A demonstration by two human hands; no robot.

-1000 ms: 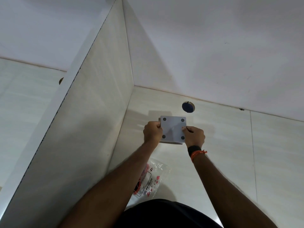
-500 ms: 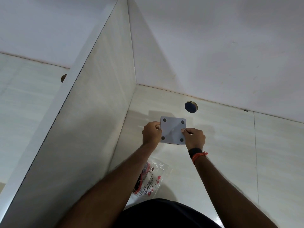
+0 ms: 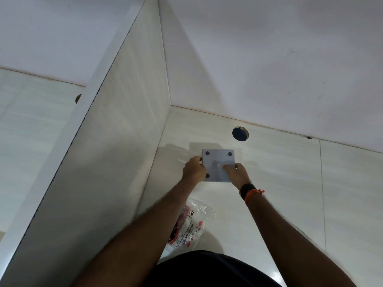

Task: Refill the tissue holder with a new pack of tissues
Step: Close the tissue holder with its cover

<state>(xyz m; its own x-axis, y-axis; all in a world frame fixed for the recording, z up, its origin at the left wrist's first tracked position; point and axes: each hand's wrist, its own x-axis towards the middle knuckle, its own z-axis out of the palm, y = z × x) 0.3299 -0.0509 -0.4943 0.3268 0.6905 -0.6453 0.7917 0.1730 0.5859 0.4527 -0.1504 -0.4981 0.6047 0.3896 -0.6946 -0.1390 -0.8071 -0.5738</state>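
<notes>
Head view, looking down into a corner formed by a pale partition panel (image 3: 116,154) on the left and a white back wall (image 3: 269,69).

The tissue holder, a square pale-grey plastic box with dark round pads at its corners (image 3: 218,162), sat on the glossy cream bench (image 3: 279,193) near the back wall, padded face up. Three pads were visible; the fourth corner was covered by the right hand.

Left hand (image 3: 193,169): fingers curled around the left edge of the box, thumb side towards the camera, gripping it. Right hand (image 3: 235,172): lay over the lower right part of the box, fingers pressed flat on its upper face and wrapped at the right edge, so closed on the box as well. Some motion blur on the right fingers; exact finger placement could not be told.

A black band and an orange thread bracelet (image 3: 251,191) sat on the right wrist.

A crumpled clear plastic tissue wrapper with red and black print (image 3: 189,224) lay on the bench nearer the person, between the two forearms and partly hidden under the left one, apart from the box.

A round cable hole with a dark blue interior (image 3: 240,134) sat in the bench just behind the box, close to the wall.
</notes>
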